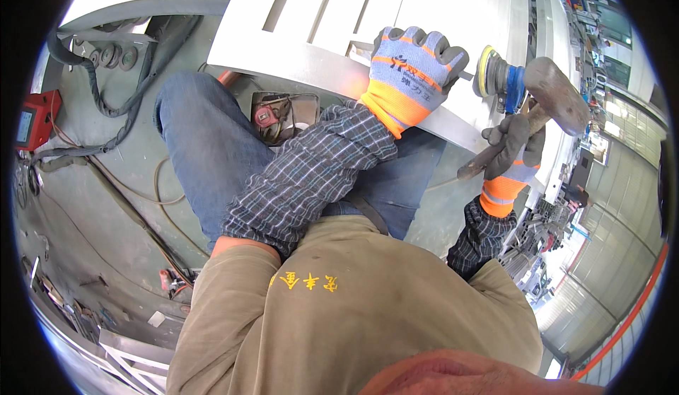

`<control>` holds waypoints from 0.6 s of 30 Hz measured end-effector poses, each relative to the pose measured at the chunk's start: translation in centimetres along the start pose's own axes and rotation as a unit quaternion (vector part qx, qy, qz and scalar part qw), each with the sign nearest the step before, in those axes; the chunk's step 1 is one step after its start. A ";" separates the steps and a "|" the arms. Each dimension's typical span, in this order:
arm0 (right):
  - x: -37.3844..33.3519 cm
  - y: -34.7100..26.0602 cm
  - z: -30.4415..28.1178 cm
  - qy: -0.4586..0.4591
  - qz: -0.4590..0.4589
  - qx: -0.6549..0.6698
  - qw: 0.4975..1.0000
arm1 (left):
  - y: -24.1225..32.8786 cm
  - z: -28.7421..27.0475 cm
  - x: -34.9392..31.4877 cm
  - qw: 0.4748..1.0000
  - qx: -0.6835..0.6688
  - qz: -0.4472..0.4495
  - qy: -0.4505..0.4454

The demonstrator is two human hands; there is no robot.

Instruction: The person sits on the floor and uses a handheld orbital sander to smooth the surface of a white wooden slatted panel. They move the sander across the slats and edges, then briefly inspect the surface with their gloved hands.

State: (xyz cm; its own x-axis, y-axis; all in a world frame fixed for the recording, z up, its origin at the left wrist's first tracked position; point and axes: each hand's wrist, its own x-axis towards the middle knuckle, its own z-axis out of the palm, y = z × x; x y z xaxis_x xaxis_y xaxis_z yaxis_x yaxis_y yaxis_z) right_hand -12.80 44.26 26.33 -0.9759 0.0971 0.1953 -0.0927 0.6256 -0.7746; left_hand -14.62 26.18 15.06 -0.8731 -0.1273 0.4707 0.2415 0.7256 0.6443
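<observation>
My left hand (pixel 414 77), in a blue, grey and orange work glove, is closed over the near edge of a white metal panel (pixel 283 52). A thin dark tip shows beside its fingers; what they hold is mostly hidden. To its right, my right hand (pixel 515 144), gloved alike, is wrapped round the handle of a hammer (pixel 559 96). The hammer's thick, worn brownish head points up and right, and the handle end sticks out to the left. Between the hands, a blue and grey disc sander (pixel 506 84) with a yellow-edged pad rests on the panel, partly behind the hammer.
Below the panel's edge sits an open tray (pixel 284 98) with a red tape measure (pixel 266 116) and small tools. Hoses and cables (pixel 127 130) cross the grey floor at left, near a red machine (pixel 37 120). Metal parts (pixel 541 229) stand at far right.
</observation>
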 end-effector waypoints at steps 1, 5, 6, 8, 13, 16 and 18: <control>0.0 0.0 -0.1 -0.026 0.004 -0.008 1.000 | 0.3 -0.3 -0.1 1.000 -0.005 0.007 -0.011; -0.8 -0.6 1.0 -0.033 0.026 -0.019 0.999 | 1.0 0.1 -0.1 0.999 0.012 0.012 0.037; -0.9 -0.7 1.1 -0.030 0.021 -0.020 0.999 | 0.8 0.1 0.0 0.999 0.015 0.012 0.036; -1.0 -0.9 1.3 -0.026 0.012 -0.020 0.999 | 0.4 0.0 0.0 0.999 0.021 0.012 0.035; -1.3 1.0 0.5 -0.021 -0.019 -0.065 0.998 | -0.1 -0.3 0.2 0.996 -0.042 -0.003 0.078; -2.3 0.7 1.6 -0.062 -0.017 -0.099 0.993 | -0.4 -0.2 0.2 0.995 -0.039 0.014 0.089; -2.1 0.4 1.1 -0.042 -0.018 -0.084 0.995 | -0.6 -0.2 0.1 0.996 -0.031 0.022 0.081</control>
State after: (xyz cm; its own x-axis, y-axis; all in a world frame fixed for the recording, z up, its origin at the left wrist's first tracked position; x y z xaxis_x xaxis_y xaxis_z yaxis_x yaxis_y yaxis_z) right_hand -11.00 43.50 24.94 -0.9862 0.0109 0.1652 -0.1014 0.7488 -0.6549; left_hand -14.76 25.57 14.87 -0.7824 -0.2074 0.5873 0.3078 0.6910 0.6541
